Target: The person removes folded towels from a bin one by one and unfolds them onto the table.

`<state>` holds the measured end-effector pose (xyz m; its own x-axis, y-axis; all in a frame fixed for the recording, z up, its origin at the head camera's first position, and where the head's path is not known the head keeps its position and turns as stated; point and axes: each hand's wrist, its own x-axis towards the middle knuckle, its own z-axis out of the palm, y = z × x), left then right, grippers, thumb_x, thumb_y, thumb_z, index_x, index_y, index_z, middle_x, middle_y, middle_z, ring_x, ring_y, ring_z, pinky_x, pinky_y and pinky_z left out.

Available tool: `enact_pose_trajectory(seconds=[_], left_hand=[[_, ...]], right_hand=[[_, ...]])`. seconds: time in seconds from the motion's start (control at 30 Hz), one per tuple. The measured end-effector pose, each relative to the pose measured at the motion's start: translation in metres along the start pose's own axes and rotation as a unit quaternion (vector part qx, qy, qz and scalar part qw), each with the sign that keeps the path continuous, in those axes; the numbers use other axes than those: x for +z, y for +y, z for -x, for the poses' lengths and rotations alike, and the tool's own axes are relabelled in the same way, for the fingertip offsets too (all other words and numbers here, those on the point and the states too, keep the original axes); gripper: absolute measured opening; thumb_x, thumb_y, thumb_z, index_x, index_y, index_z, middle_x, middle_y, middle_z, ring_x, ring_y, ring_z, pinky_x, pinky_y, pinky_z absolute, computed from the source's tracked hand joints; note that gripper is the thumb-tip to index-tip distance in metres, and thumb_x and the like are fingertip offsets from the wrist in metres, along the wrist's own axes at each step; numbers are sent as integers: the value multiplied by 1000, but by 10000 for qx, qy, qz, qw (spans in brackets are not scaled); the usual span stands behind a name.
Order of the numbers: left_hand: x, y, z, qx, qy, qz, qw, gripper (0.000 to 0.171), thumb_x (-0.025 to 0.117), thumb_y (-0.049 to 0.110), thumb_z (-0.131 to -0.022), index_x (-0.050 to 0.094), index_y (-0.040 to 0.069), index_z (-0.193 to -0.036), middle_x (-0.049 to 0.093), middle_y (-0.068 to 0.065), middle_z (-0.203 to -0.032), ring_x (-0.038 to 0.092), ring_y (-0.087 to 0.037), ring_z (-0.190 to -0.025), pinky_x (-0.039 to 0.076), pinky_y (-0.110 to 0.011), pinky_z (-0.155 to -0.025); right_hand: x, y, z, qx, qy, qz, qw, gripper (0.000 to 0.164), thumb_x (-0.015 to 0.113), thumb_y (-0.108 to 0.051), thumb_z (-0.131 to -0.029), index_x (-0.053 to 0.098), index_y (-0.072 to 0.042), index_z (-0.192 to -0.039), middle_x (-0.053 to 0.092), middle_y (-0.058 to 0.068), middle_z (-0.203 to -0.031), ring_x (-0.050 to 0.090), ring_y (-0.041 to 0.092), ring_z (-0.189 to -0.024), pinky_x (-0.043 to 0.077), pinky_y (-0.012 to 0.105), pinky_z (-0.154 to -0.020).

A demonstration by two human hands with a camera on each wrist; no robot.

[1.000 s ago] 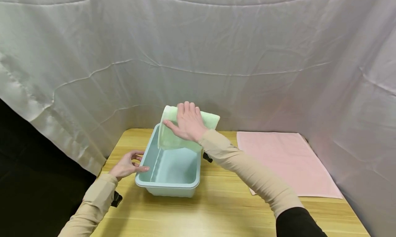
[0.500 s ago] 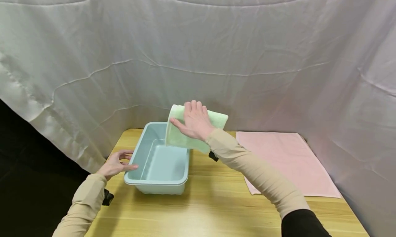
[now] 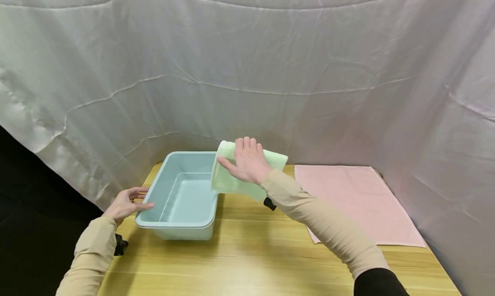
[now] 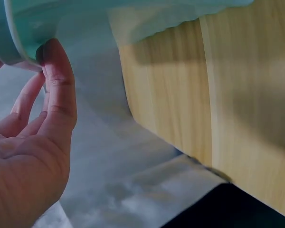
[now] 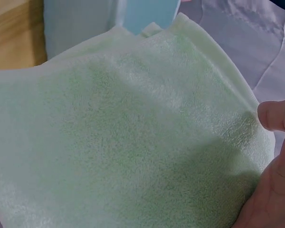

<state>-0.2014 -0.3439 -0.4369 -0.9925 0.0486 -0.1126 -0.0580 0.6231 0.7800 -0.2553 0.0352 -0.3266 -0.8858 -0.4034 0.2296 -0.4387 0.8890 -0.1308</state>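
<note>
A pale blue plastic basin (image 3: 175,224) stands at the left of the table. My left hand (image 3: 124,205) pinches its left rim, thumb over the edge and fingers on the outer side; the left wrist view shows this hand (image 4: 42,123) below the rim. A folded light green towel (image 3: 232,184) hangs just beyond the basin's right rim, its left end overlapping that rim in the head view. My right hand (image 3: 250,163) holds it by the upper fold. In the right wrist view, the fuzzy towel (image 5: 123,128) fills most of the picture, with the thumb (image 5: 275,116) at its edge.
A pink cloth (image 3: 348,197) lies spread flat at the right of the wooden table (image 3: 247,257). Grey curtains (image 3: 247,51) enclose the back and sides. Dark fabric (image 3: 42,218) shows at the lower left.
The basin has slid left along with my left hand. My right hand has carried the towel rightward out from over the basin, and most recently slightly lower.
</note>
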Motion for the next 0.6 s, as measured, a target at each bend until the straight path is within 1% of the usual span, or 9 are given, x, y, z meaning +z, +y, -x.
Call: enact_pose_trajectory(seconds=[0.17, 0.23, 0.3, 0.33, 0.4, 0.47, 0.53, 0.6], left_hand=[[-9, -6, -1, -42, 71, -141, 9999, 72, 78, 18, -88, 44, -16, -141, 55, -38, -132, 58, -36, -116, 49, -13, -77], [-13, -7, -1, -50, 91, -190, 9998, 72, 78, 19, -88, 44, -17, -141, 55, -39, -133, 59, -36, -117, 48, -11, -77], [-18, -9, -1, -91, 89, -157, 9998, 72, 77, 19, -88, 43, -17, -141, 55, -40, -132, 63, -26, -110, 49, -11, -77], [-21, -10, -1, -118, 76, -142, 9998, 72, 77, 19, -89, 43, -18, -141, 56, -40, -132, 64, -18, -105, 50, -12, -77], [-26, -13, -1, -175, 52, -90, 9998, 72, 77, 18, -89, 42, -19, -140, 58, -40, -130, 62, -3, -95, 52, -12, -76], [-31, -16, -2, -238, 35, -27, 9997, 72, 77, 17, -89, 41, -20, -139, 60, -39, -127, 57, 7, -86, 53, -14, -75], [-36, -19, -2, -278, 27, 6, 9996, 72, 77, 16, -88, 41, -21, -139, 62, -38, -124, 56, 10, -82, 54, -15, -73], [-40, -21, -3, -317, 34, -3, 9995, 72, 78, 16, -88, 41, -21, -138, 63, -38, -124, 56, 11, -82, 54, -15, -73]], right_hand=[[6, -1, 4, -37, -55, 0, 10000, 62, 44, -66, -97, 47, -4, -105, 43, 8, -91, 38, 26, -86, 28, 28, -72], [9, -1, 6, -25, -78, -6, 10000, 62, 44, -66, -97, 46, -4, -104, 43, 8, -90, 38, 25, -85, 28, 28, -72], [11, -1, 7, -26, -113, -13, 9999, 62, 44, -66, -97, 47, -4, -104, 43, 8, -90, 38, 25, -85, 28, 28, -72], [13, -1, 9, -29, -133, -18, 9999, 62, 44, -66, -97, 47, -4, -104, 43, 8, -90, 38, 25, -85, 28, 28, -72], [16, -1, 11, -30, -194, -33, 9998, 62, 44, -66, -97, 47, -4, -104, 42, 7, -90, 38, 25, -84, 28, 28, -72], [20, -1, 13, -34, -243, -67, 9997, 62, 45, -66, -97, 47, -4, -103, 42, 7, -89, 38, 24, -84, 28, 28, -71], [25, -1, 14, -20, -263, -136, 9996, 62, 45, -66, -97, 46, -4, -102, 42, 8, -89, 38, 24, -84, 27, 28, -71], [30, -1, 16, -1, -297, -222, 9993, 62, 46, -66, -97, 46, -4, -102, 42, 8, -89, 37, 25, -83, 26, 28, -71]])
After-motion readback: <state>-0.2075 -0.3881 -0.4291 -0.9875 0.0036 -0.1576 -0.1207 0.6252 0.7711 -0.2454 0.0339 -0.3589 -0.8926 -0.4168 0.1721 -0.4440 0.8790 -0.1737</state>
